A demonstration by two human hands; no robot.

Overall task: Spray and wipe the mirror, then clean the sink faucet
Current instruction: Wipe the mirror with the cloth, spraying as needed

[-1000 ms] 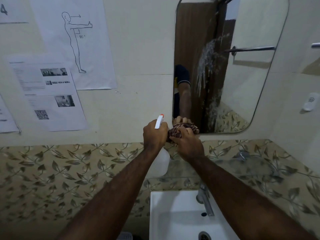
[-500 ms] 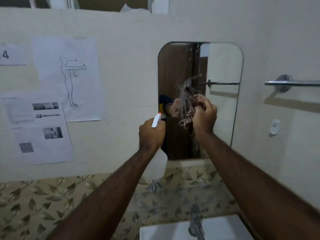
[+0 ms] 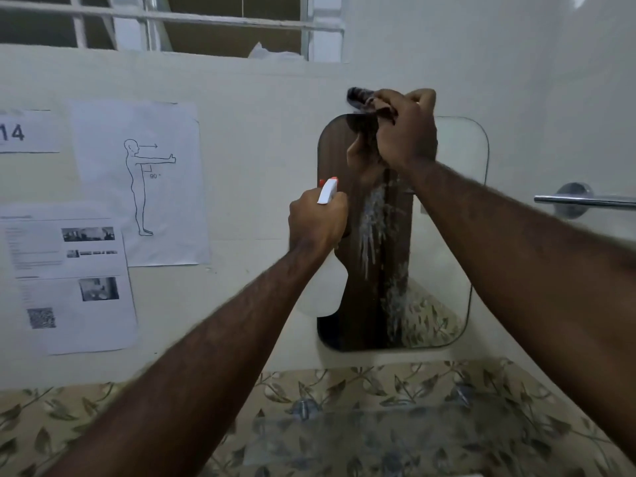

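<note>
White bottle: spray bottle (image 3: 325, 287), contents not discernible, gripped by left hand (image 3: 318, 220).
Cloth: cloth (image 3: 361, 98) clenched in right hand (image 3: 406, 132) at mirror (image 3: 447, 235) top edge.

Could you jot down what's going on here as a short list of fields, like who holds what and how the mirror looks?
left hand: holds a white spray bottle
right hand: grips a dark cloth at the mirror's top edge
mirror: streaks of spray running down the middle, not wiped yet
wall left of mirror: printed sheets
right wall: metal towel bar
faucet: not in view
</note>
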